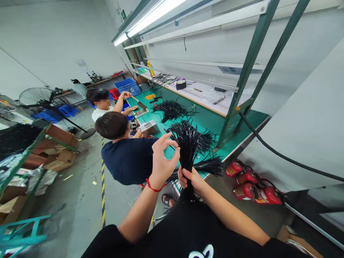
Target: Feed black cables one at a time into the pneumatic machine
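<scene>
**Sorting a hand-held bundle of black cable ties: grip and handling**

Background, far left: a floor fan [36,96] and stacked cardboard boxes [57,150] stand beside a rack, clear of the work. Two co-workers sit at the green bench [215,122]; the nearer one wears a dark blue shirt [127,161]. Their hands are at their own stations and are not involved here.

Left hand [162,163]: raised, palm toward the bundle, with a red cord at the wrist. Thumb and forefinger are drawn together in a narrow pinch at the upper strands of the bundle of black cable ties [188,150]; the remaining fingers are loosely curled. Whether a single strand is actually caught between the fingertips cannot be determined.

Right hand [192,179]: clamped around the lower part of the bundle, thumb across the front, holding it upright. The bundle stands above the front edge of the bench, between the two hands, and its upper ends fan outward.

Recommended handling:
1. Keep the lower clamp firm enough that no strand slips down, but not so tight that the picked strand is trapped.
2. Pinch near the tip, taking one strand at a time.
3. Draw along the strand's length; a sideways pull is likely to tangle the fan.

To the right: further loose piles of ties [174,109] lie on the bench, and red fire extinguishers [252,186] lie on the floor beneath it.
</scene>
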`<state>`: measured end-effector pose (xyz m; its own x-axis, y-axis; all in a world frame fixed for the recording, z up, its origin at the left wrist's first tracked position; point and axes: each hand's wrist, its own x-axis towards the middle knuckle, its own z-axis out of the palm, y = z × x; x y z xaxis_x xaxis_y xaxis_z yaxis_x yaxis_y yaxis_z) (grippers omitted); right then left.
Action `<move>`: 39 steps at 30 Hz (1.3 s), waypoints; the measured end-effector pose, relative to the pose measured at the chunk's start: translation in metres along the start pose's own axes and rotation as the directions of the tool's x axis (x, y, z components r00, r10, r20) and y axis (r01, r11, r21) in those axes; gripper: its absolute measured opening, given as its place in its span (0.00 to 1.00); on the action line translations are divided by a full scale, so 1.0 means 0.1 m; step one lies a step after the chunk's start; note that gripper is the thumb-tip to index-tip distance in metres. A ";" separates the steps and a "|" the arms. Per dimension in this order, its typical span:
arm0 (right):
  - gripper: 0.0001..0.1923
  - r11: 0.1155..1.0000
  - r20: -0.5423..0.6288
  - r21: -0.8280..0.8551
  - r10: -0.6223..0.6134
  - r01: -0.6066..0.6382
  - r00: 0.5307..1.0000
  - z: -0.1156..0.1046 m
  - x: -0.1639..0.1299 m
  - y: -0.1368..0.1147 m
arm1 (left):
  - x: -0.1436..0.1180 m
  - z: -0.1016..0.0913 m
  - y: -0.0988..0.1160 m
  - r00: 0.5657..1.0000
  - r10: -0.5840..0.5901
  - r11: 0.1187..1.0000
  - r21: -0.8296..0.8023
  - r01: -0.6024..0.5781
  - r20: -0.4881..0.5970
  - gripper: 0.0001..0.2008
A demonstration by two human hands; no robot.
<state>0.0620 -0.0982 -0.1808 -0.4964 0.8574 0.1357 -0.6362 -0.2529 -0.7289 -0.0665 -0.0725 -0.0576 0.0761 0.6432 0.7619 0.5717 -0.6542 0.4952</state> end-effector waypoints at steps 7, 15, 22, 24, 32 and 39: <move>0.28 1.000 0.026 -0.018 -0.013 0.013 1.000 -0.04 -0.01 -0.01 | 0.11 -0.02 0.02 0.976 0.010 0.998 -0.055 -0.023 -0.218 0.06; 0.29 0.999 0.043 -0.033 -0.014 0.015 0.999 -0.05 -0.06 0.04 | 0.32 -0.05 -0.01 0.984 -0.039 0.985 -0.175 0.008 -0.176 0.11; 0.28 1.000 0.135 0.020 -0.001 -0.002 0.991 -0.10 -0.07 0.00 | 0.23 -0.01 -0.10 0.961 -0.062 0.939 -0.341 -0.036 -0.271 0.16; 0.29 0.999 0.191 0.047 0.006 -0.015 0.982 -0.13 -0.08 -0.01 | 0.20 -0.02 -0.09 0.947 -0.016 0.947 -0.308 -0.088 -0.320 0.19; 0.30 0.981 0.312 0.184 0.005 -0.065 0.950 -0.22 -0.09 -0.08 | 0.10 -0.01 0.25 0.967 0.250 0.949 0.206 -0.237 -0.042 0.09; 0.28 0.974 0.305 0.219 -0.012 -0.058 0.952 -0.22 -0.08 -0.07 | 0.07 0.13 0.23 0.999 0.027 0.979 0.203 -0.034 0.035 0.04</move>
<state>0.0831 -0.0939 -0.1915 -0.6453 0.6826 0.3429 -0.7202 -0.3938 -0.5712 -0.0418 -0.0777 -0.0464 0.1202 0.6387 0.7600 0.7226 -0.5812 0.3742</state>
